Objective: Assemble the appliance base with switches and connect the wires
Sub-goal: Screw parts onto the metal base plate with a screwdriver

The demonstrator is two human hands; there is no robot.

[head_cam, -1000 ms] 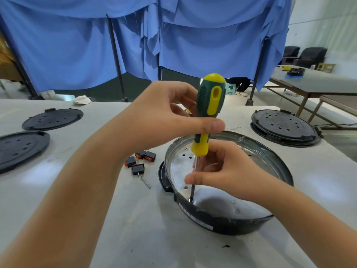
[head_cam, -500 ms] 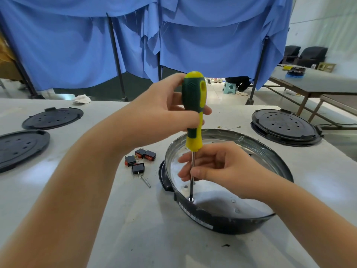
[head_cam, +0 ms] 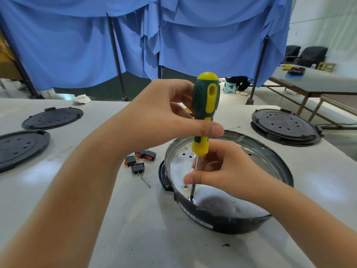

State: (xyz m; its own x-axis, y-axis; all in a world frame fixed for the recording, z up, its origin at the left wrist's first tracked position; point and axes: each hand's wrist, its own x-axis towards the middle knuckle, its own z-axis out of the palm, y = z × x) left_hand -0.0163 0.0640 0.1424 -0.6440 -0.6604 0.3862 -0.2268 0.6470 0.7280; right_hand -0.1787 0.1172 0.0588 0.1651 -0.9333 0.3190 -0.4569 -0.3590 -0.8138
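A black round appliance base (head_cam: 212,221) with a shiny metal floor sits on the white table, centre right. A green and yellow screwdriver (head_cam: 205,105) stands nearly upright in it, its tip on a screw (head_cam: 191,199) near the front wall. My left hand (head_cam: 164,115) grips the handle, thumb across the front. My right hand (head_cam: 222,171) pinches the metal shaft low down. Three small rocker switches (head_cam: 138,161) and a loose screw (head_cam: 145,181) lie on the table left of the base.
Two black perforated lids lie at the left (head_cam: 52,118) (head_cam: 19,146), and a stack of similar black parts stands at the right (head_cam: 286,126). Blue cloth hangs behind the table. Another table with chairs stands at the far right (head_cam: 318,82).
The screwdriver handle has turned in my left hand, showing its yellow inlay again, and tilted slightly right. My right hand stays on the shaft, thumb now in front.
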